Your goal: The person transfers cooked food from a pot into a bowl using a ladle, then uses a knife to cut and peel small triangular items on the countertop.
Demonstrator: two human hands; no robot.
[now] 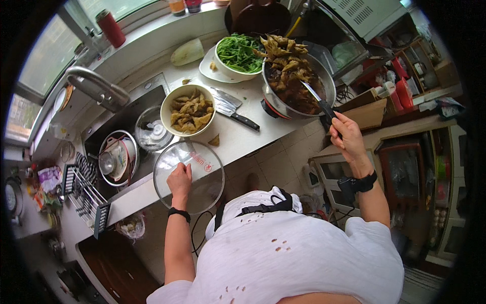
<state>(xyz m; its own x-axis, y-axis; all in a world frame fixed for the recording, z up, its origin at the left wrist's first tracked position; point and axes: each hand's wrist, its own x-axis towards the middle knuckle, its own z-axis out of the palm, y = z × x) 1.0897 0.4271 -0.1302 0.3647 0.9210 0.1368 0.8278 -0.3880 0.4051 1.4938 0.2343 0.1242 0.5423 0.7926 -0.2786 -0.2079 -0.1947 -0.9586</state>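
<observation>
My left hand (179,179) is closed around the top of a round glass pot lid (201,190), hiding its knob. The lid is over the counter's front edge and bears red writing. In my right hand (346,136) is the black handle of a metal cooking utensil (312,92), whose head is hidden in the food. That end reaches into a wide steel pan (330,76) with dark brown sauce. Brown triangular fried tofu pieces (290,57) are heaped at the pan's far side. More such pieces (191,112) fill a cream bowl (166,119) on the counter.
A cleaver (243,121) lies beside the cream bowl. Behind are a bowl of leafy greens (239,53) and a cut pale gourd (188,52). Left are a clear glass lid (146,123), the sink (97,138) with a steel basin (133,171), and the faucet (100,89).
</observation>
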